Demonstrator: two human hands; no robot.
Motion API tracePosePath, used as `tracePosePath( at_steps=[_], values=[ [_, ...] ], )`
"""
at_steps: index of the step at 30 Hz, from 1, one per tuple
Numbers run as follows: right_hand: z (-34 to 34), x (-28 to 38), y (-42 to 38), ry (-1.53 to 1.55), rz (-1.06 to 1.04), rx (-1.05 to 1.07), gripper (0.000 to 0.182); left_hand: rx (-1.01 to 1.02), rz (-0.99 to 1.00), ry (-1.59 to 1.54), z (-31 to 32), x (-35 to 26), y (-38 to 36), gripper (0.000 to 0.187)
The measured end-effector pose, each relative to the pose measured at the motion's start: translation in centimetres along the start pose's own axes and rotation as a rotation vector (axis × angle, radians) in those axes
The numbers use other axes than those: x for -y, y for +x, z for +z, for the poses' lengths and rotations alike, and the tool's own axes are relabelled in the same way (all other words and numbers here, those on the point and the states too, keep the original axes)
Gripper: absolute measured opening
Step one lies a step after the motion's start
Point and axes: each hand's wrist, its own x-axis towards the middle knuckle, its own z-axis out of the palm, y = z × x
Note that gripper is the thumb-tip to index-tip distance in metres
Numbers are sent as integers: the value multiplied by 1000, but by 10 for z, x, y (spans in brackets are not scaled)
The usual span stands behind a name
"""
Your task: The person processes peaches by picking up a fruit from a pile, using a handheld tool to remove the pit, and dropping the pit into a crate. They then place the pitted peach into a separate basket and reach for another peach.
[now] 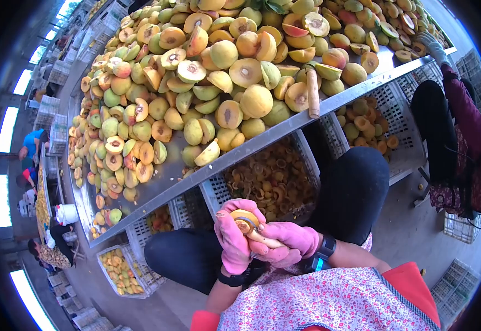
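Observation:
In the head view my left hand point(234, 243), in a pink glove, is closed around a halved yellow peach point(242, 214) with its cut face up. My right hand point(291, 240), gloved the same way, grips a pitting knife point(268, 241) by its pale handle. The knife's curved metal blade lies against the middle of the cut face. Both hands are close together above my lap. Under them stands a crate of peach scraps point(270, 176). A second wooden-handled tool point(312, 94) rests at the table's edge among the peaches.
The metal table point(166, 185) holds a large heap of halved peaches point(196, 71). Crates of peach halves stand below it, one at the lower left point(121, 270). A co-worker's gloved hand point(432, 47) reaches to the table at right. Other people sit far left.

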Motion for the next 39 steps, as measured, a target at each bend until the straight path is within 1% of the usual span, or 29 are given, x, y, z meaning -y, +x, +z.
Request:
tracePosePath(
  at_steps=[1,2,4,6,7,8,10,11,12,13,14,15,16,18,19,20,21,23,25,26,28,29,32,33,34,36,37,38,39],
  values=[
    [-2,-1,0,130,8,22,45,50,-38,-32,-1,1,1,75],
    [-2,-1,-1,261,18,46,45,53,-36,-33,0,3,3,75],
    [-2,4,-8,302,34,66,46,82,-118,-133,-1,7,8,77],
    [0,9,-14,156,-58,142,47,-27,-150,-115,-12,11,17,83],
    [-6,10,-16,11,-108,69,49,-30,-170,-124,-24,9,18,84],
    [-2,15,-17,-74,-81,-94,43,-32,-190,-131,-39,5,17,84],
    [0,22,-6,-711,88,-595,36,-141,-52,150,-73,-18,15,82],
    [-34,5,-4,-1290,-16,-772,33,-272,-51,243,-92,-36,12,78],
    [-26,8,-4,-1507,219,-956,41,-339,-43,367,-117,-55,11,68],
    [-35,0,-6,-1620,213,-979,43,-357,-138,562,-146,-78,7,58],
    [-44,-8,-7,-1732,206,-1004,46,-299,208,1264,-192,-78,7,50],
    [-42,-8,-4,-1733,201,-995,46,-273,90,1425,-231,-82,1,44],
    [-39,-7,-1,-1707,151,-948,47,-464,-63,1741,-228,-96,5,43],
    [-29,-3,4,-1677,95,-901,47,-429,48,1735,-237,-116,21,46],
    [-22,2,6,-1685,187,-884,51,-433,49,1739,-236,-119,34,46],
    [-18,4,9,-1694,281,-866,55,-347,58,1647,-234,-120,53,46],
    [-21,3,10,-1700,277,-861,55,-263,67,1552,-232,-120,72,47],
    [-30,-1,9,-1763,357,-796,55,-195,66,1442,-213,-113,114,47],
    [-26,2,9,-1763,353,-792,51,-103,137,1415,-218,-82,158,51],
    [-25,4,8,-1760,352,-792,47,-99,142,1415,-214,-73,172,51],
    [-26,5,8,-1748,336,-803,46,-109,19,1572,-195,-63,193,55],
    [-27,5,7,-1736,327,-807,45,-110,-101,1575,-187,-67,199,59],
    [-28,6,6,-1783,325,-780,44,-66,-117,1465,-186,-72,206,61],
    [-27,7,6,-1777,322,-782,44,-37,21,1351,-201,-58,209,61],
    [-27,8,7,-1787,316,-783,44,-29,22,1357,-196,-62,206,61],
    [-22,8,6,-1785,307,-792,44,0,-278,1349,-180,-73,196,59],
    [-19,9,5,-1774,259,-797,44,-33,-262,1211,-178,-69,189,54],
    [-17,9,4,-1764,212,-803,44,-28,-259,1212,-175,-67,182,54],
    [-17,9,4,-1763,209,-808,44,-104,-165,1123,-171,-62,175,51]
  ],
)
